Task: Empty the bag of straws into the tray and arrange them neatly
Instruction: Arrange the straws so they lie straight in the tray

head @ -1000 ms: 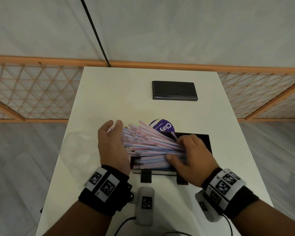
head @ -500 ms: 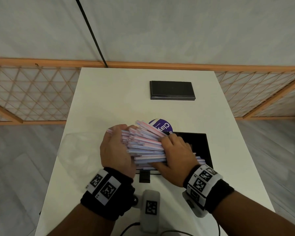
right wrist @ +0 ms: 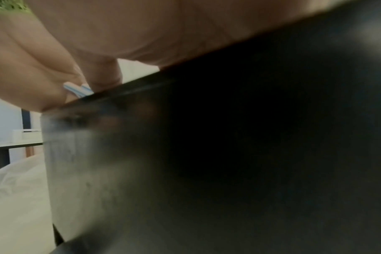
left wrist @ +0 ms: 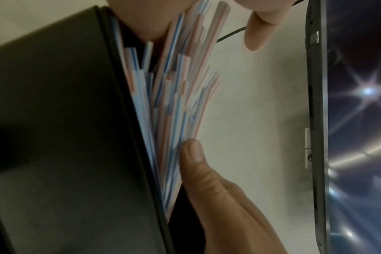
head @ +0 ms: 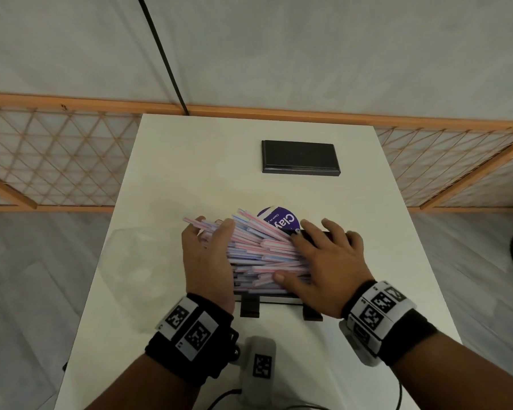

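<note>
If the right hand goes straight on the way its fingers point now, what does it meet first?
Probably the purple round label marked "Clay", just past the fingertips of the right hand, which lies flat on the straws over the black tray. Depth is unclear.

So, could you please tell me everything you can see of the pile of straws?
The straws are thin, pale tubes with pink and blue stripes, plastic by the look. They lie in a loose, uneven pile in the black tray, roughly crosswise, their left ends fanned out past its left edge, the farthest ones angled over the purple disc. The left hand presses flat against those ends; the right hand lies flat on top.
</note>
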